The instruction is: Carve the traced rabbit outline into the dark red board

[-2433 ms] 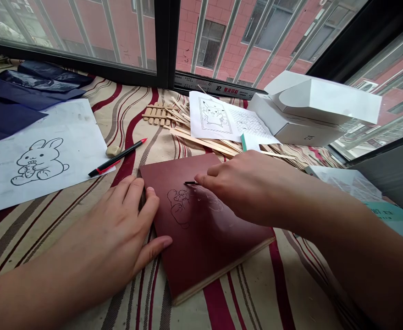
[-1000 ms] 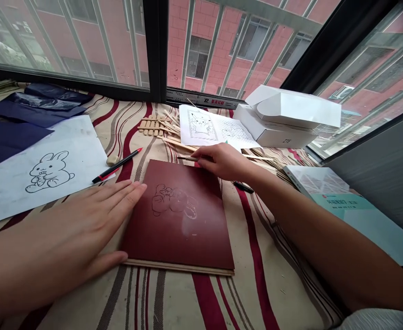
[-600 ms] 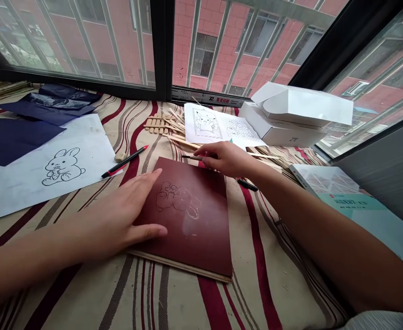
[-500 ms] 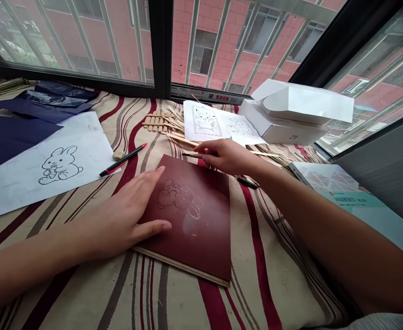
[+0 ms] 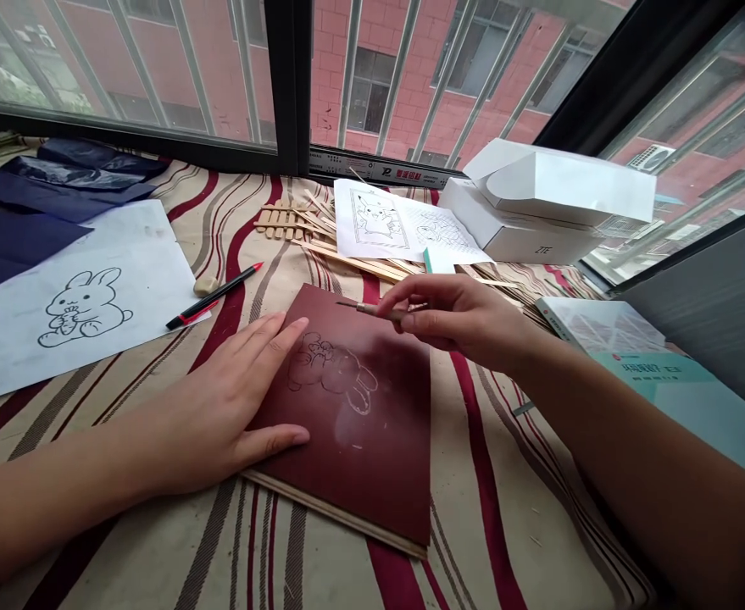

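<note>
A dark red board (image 5: 359, 474) lies on the striped cloth, with a rabbit outline (image 5: 327, 368) on its glossy top; part of the outline looks pale and scratched. My left hand (image 5: 232, 398) rests flat on the board's left side, fingers stretched out and holding nothing. Above the board's far right part, my right hand (image 5: 458, 313) pinches a slim carving tool (image 5: 365, 307) whose thin dark tip points left. The tip appears apart from the rabbit outline. Most of the tool's handle is hidden by my fingers.
On the left lie a rabbit drawing (image 5: 149, 263), dark blue sheets (image 5: 9, 246), a red-black pen (image 5: 216, 296) and an eraser-like lump (image 5: 205, 286). Behind the board are wooden sticks (image 5: 321, 246), printed drawings (image 5: 378, 220) and a white box (image 5: 537, 229). A book (image 5: 639, 364) lies right.
My right hand has come nearer with the carving tool, from beyond the board's far edge to above the board. My left hand stays flat on it. The view has shifted slightly.
</note>
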{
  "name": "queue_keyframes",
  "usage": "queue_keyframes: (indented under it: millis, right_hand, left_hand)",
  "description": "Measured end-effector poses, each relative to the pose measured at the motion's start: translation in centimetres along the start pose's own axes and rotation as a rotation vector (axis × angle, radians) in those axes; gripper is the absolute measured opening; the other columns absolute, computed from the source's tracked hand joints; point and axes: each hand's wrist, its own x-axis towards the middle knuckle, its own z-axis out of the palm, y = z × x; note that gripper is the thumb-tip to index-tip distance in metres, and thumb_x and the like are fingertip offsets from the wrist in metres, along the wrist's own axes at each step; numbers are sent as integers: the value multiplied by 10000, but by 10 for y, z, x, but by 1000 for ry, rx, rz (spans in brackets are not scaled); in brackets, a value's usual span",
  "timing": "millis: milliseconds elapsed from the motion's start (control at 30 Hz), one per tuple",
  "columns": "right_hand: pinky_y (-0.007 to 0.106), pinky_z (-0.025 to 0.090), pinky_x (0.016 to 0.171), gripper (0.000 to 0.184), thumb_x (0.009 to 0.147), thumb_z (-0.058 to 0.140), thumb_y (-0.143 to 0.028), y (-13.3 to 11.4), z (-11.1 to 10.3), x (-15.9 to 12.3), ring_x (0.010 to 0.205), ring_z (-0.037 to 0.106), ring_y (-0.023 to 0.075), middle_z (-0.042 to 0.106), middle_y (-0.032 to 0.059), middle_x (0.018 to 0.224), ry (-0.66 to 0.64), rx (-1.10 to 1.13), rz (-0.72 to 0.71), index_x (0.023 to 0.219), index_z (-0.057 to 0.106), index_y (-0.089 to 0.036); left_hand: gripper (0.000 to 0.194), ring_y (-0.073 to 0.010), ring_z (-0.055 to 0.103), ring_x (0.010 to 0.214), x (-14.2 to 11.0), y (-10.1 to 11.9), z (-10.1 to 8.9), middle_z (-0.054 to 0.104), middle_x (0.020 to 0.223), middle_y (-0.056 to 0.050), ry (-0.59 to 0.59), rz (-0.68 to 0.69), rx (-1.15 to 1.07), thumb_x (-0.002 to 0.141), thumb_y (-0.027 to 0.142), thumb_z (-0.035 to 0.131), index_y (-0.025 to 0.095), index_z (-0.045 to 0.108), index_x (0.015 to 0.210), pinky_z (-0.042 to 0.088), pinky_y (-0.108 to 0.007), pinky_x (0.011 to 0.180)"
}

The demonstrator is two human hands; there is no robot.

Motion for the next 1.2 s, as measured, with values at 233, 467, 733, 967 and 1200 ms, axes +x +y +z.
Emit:
queue_keyframes:
  millis: [233, 467, 733, 967, 1200]
  right_hand:
    - [285, 365, 626, 163, 951, 666, -215, 13, -2, -3, 678, 433, 108, 548, -15, 839, 13, -93, -168, 1094, 733, -174]
    - [339, 521, 834, 678, 864, 856, -348, 10, -7, -16, 988, 589, 200, 611, 65, 1177, -58, 47, -249, 1476, 577, -261]
    - [286, 544, 707, 460, 1025, 648, -554, 1, 21, 43, 740, 586, 137, 573, 38, 852, 47, 447, -340, 737, 606, -198]
    - [178, 115, 380, 409, 1151, 550, -266, -14, 49, 94, 408, 197, 33, 367, -107, 604, 353, 836, -93, 774, 392, -229]
    - [205, 95, 344, 677, 1209, 119, -523, -5, 54, 96, 364, 112, 68, 234, -82, 471, 146, 956, -34, 628, 311, -233]
  left_hand:
    - [988, -390, 350, 1717, -3, 0, 4, 300, 1882, -134, 23, -15, -4, 1042, 778, 496, 307, 94, 1811, 422, -533, 1352]
    - [947, -389, 329, 1726, -1, -1, 6, 314, 1874, -149, 20, -25, -22, 1036, 782, 505, 269, 239, 1786, 404, -543, 1366]
    - [954, -428, 327, 1719, 0, -4, 9, 322, 1869, -163, 15, -42, -83, 1004, 824, 521, 250, 347, 1745, 397, -588, 1367]
    - [970, -433, 344, 1713, 1, -4, 10, 330, 1864, -172, 14, -51, -87, 974, 855, 540, 255, 392, 1721, 420, -596, 1354]
    - [961, -423, 382, 1696, -1, 1, 9, 372, 1846, -169, 46, -38, -52, 985, 848, 527, 240, 393, 1717, 412, -569, 1361]
